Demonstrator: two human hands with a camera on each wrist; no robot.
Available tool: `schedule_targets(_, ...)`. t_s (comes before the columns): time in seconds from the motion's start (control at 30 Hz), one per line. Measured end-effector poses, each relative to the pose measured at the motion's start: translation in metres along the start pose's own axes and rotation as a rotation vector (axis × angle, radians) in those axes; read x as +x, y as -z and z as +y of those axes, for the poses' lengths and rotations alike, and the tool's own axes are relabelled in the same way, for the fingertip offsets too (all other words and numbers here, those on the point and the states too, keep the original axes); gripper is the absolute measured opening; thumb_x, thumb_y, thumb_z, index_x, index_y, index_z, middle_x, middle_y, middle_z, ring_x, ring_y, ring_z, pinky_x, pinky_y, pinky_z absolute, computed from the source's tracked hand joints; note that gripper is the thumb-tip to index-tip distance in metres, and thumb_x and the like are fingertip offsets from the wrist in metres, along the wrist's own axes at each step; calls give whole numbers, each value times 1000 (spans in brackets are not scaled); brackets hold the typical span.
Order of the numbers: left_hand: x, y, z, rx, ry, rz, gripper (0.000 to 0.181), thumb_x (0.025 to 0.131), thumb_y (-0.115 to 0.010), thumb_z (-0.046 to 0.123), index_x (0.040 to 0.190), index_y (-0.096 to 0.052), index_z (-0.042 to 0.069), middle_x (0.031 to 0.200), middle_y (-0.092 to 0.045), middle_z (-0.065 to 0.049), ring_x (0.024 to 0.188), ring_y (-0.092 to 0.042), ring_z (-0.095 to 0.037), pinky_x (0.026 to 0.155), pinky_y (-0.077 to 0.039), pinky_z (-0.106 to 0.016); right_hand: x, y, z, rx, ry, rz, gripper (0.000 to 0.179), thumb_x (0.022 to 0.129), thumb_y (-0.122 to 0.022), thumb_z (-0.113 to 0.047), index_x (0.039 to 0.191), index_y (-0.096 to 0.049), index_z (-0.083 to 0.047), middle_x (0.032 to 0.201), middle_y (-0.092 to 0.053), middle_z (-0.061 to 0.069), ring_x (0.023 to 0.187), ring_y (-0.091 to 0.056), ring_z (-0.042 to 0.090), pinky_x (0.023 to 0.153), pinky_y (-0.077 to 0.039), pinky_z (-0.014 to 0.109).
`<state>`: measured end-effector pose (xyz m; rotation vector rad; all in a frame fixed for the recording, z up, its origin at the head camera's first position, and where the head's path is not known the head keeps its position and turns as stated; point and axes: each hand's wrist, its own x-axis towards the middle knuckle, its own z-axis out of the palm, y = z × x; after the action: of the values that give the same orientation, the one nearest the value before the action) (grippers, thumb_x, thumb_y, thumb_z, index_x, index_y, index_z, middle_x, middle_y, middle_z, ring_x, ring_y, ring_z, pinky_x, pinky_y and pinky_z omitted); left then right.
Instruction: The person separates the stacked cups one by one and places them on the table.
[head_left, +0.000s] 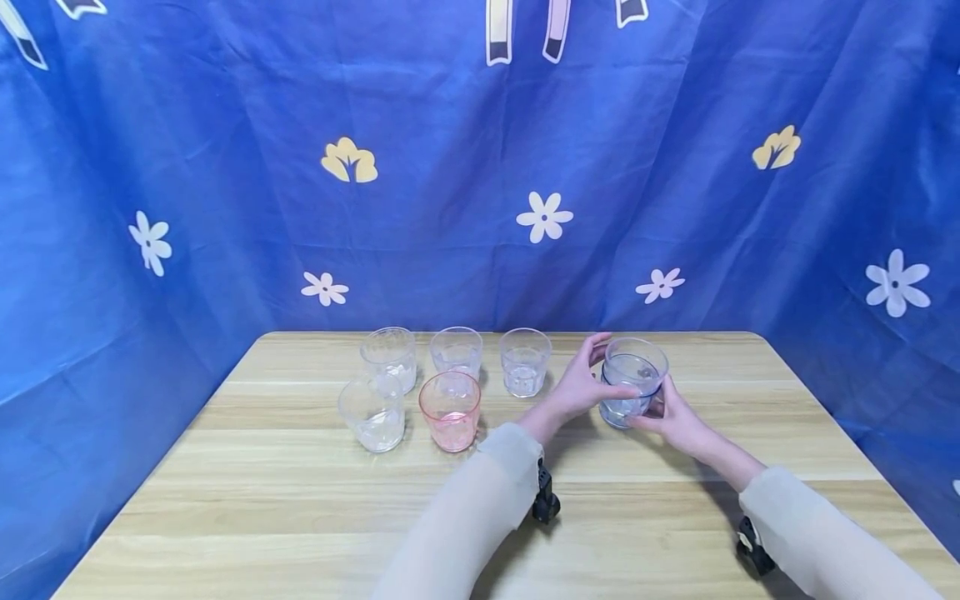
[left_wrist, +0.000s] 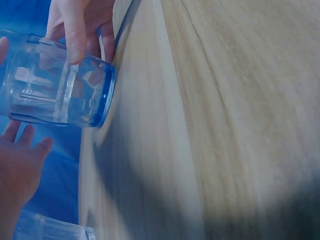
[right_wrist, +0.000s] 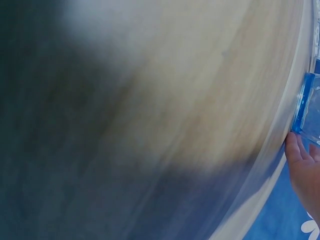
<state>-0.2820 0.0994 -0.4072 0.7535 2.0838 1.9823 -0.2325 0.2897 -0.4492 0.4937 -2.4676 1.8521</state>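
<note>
At the right of the table, a clear cup point(head_left: 636, 354) sits nested inside a blue-tinted cup point(head_left: 618, 412). My left hand point(head_left: 576, 388) holds the upper, clear cup from the left, its thumb across the front and fingers toward the back. Lower down on the right side, my right hand point(head_left: 678, 423) grips the blue cup with thumb and fingers. In the left wrist view the thick blue base point(left_wrist: 105, 97) shows close over the wood. The right wrist view catches only part of this cup point(right_wrist: 307, 107), with right-hand fingers point(right_wrist: 295, 150) at its base.
Left of the stack stand a pink cup point(head_left: 452, 417) and several clear cups: one at front left point(head_left: 375, 417), others along the back, including a back-left cup point(head_left: 393, 360) and the one nearest my left hand point(head_left: 525, 367). A blue curtain point(head_left: 450, 208) hangs behind the wooden table point(head_left: 300, 517).
</note>
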Motion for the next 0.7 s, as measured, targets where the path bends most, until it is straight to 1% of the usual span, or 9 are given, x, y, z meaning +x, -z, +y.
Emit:
schedule_targets(0.1, 1, 1, -3, 19, 6, 3, 96, 69, -87, 2, 148, -33, 12, 144, -48, -5, 134, -40, -17, 112, -29, -39, 0, 0, -1, -8, -4, -1, 90, 83, -66, 13, 147, -3, 7, 139, -31, 41, 123, -40, 56, 93, -44, 20)
schedule_targets(0.27, 4, 1, -6, 36, 5, -20, 94, 69, -87, 2, 147, -36, 14, 143, -49, -8, 131, -43, -13, 110, -32, -35, 0, 1, -1, -19, -7, -3, 92, 83, -66, 12, 147, -2, 6, 140, -30, 42, 123, -40, 56, 94, -44, 21)
schedule_targets(0.33, 4, 1, -6, 41, -5, -34, 92, 69, -86, 2, 146, -37, 13, 143, -50, -9, 130, -44, -13, 109, -32, -33, 1, 1, -1, -17, -3, -6, 92, 83, -66, 12, 147, -2, 6, 140, -29, 42, 123, -40, 56, 94, -44, 20)
schedule_targets(0.47, 5, 1, -5, 56, -15, -44, 89, 69, -86, 2, 145, -40, 12, 141, -52, -7, 130, -44, -11, 109, -31, -29, 1, 0, 0, -5, 2, -10, 90, 82, -66, 14, 146, -3, 7, 139, -30, 42, 121, -40, 57, 92, -45, 19)
schedule_targets(0.63, 5, 0, -5, 58, -4, -47, 88, 70, -86, 2, 144, -41, 13, 140, -53, -4, 131, -42, -11, 110, -29, -30, 1, 1, 1, -7, -3, -9, 92, 82, -66, 13, 147, -1, 6, 139, -30, 42, 121, -41, 57, 91, -45, 19)
schedule_targets(0.7, 5, 0, -6, 57, -3, -51, 88, 70, -86, 2, 145, -40, 12, 140, -52, -5, 132, -42, -11, 111, -28, -31, 1, 1, 1, -10, -2, -10, 93, 82, -66, 13, 148, 0, 6, 139, -30, 43, 121, -41, 57, 92, -45, 19)
